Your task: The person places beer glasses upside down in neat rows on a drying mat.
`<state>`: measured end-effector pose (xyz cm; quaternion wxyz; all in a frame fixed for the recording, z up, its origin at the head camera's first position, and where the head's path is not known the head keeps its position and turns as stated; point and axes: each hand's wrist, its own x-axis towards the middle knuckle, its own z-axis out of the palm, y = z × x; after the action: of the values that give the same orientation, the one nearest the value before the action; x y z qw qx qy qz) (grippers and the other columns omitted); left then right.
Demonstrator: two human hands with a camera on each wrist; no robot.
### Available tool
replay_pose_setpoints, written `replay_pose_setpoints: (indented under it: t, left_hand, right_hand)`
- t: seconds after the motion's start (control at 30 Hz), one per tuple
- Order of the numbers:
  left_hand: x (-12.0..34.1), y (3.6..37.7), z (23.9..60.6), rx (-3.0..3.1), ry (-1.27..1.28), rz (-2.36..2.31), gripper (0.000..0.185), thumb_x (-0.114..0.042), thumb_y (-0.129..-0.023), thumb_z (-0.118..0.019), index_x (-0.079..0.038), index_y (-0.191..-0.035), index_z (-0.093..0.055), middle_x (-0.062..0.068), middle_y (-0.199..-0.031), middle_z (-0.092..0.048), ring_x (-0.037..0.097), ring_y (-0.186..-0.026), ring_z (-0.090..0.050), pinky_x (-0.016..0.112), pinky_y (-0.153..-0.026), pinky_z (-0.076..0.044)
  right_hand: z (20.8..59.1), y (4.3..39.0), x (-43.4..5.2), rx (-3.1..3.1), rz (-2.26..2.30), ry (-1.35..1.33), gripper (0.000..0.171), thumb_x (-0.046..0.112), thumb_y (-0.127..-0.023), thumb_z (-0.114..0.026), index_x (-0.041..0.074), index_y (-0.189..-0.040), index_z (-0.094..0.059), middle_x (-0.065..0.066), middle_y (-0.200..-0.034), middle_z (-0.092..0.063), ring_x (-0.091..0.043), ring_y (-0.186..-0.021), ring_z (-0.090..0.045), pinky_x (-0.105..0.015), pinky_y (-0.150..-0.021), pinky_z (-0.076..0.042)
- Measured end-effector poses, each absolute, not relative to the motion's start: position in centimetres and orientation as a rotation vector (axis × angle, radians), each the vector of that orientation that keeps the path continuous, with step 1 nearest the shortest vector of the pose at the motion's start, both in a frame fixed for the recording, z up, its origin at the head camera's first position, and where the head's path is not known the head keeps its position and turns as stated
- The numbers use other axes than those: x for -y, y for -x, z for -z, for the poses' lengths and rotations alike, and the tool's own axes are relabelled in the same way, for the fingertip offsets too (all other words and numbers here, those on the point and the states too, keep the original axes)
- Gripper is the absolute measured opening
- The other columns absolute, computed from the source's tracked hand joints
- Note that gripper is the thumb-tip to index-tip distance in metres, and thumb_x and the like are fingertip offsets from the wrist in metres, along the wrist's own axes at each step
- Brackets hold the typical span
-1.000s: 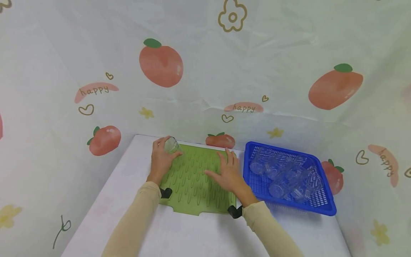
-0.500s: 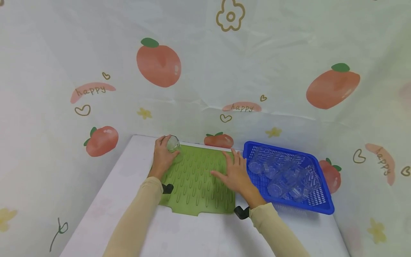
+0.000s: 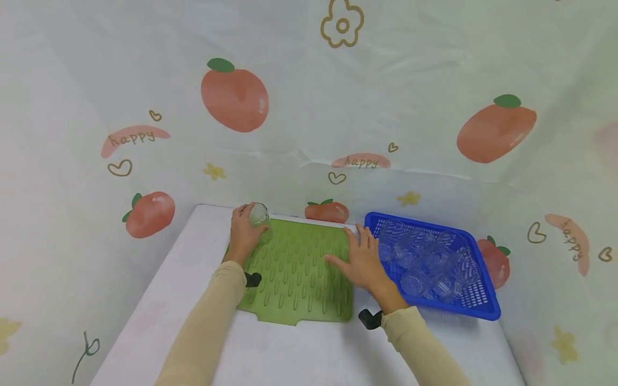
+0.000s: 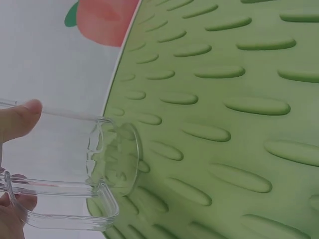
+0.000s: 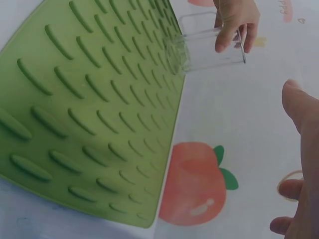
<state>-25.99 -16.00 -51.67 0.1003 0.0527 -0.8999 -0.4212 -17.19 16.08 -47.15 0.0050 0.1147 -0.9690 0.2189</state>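
Glass cup (image 3: 259, 215) is gripped by the left hand (image 3: 243, 233) at the far left corner of the green mat (image 3: 299, 279), while the right hand (image 3: 363, 261) is held flat, fingers spread, over the mat's right edge beside the blue basket (image 3: 475, 305).

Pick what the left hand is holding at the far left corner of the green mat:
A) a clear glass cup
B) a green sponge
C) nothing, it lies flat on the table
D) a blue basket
A: the left hand grips a clear glass cup at the far left corner of the green mat; the left wrist view shows the thumb and fingers around its rim and its base against the ribbed mat.
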Motion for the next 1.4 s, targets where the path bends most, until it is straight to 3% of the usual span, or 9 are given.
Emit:
replay_pose_setpoints:
  t: [0.37,0.53,0.9,1.4]
  left_hand:
    - [16.1,25.9,51.7,2.731,-0.154,1.212,0.086,-0.022,-0.090,-0.079,-0.013,-0.161,-0.030,0.022,-0.165,-0.024,0.048,-0.149,-0.031,0.063,-0.117,-0.037]
    - [16.3,25.7,52.0,2.699,-0.157,1.254,0.092,-0.024,-0.088,-0.080,-0.011,-0.162,-0.026,0.023,-0.162,-0.028,0.047,-0.147,-0.034,0.062,-0.119,-0.035]
    - [17.7,24.1,53.2,2.742,-0.174,1.306,0.109,-0.032,-0.089,-0.079,-0.010,-0.165,-0.004,0.028,-0.165,-0.021,0.050,-0.148,-0.032,0.064,-0.120,-0.032]
    - [19.3,20.1,56.5,2.762,-0.297,1.254,0.111,-0.034,-0.085,-0.082,-0.006,-0.164,-0.009,0.031,-0.162,-0.025,0.051,-0.149,-0.025,0.065,-0.122,-0.028]
  right_hand:
    - [47.0,17.3,-17.0,3.043,-0.698,-0.340,0.091,0.061,-0.094,-0.063,0.012,-0.161,-0.025,-0.026,-0.168,-0.011,-0.053,-0.156,-0.005,-0.077,-0.120,-0.007]
    - [47.3,17.4,-17.4,3.018,-0.678,-0.333,0.091,0.059,-0.094,-0.064,0.009,-0.160,-0.028,-0.027,-0.167,-0.014,-0.054,-0.155,-0.007,-0.078,-0.119,-0.009]
    - [47.4,17.6,-18.7,3.031,-0.674,-0.263,0.094,0.062,-0.093,-0.062,0.007,-0.160,-0.028,-0.028,-0.167,-0.013,-0.054,-0.155,-0.008,-0.077,-0.121,-0.010]
    - [47.5,18.5,-21.5,3.031,-0.657,-0.183,0.097,0.062,-0.093,-0.063,0.008,-0.162,-0.022,-0.029,-0.168,-0.006,-0.055,-0.154,-0.004,-0.076,-0.120,-0.008]
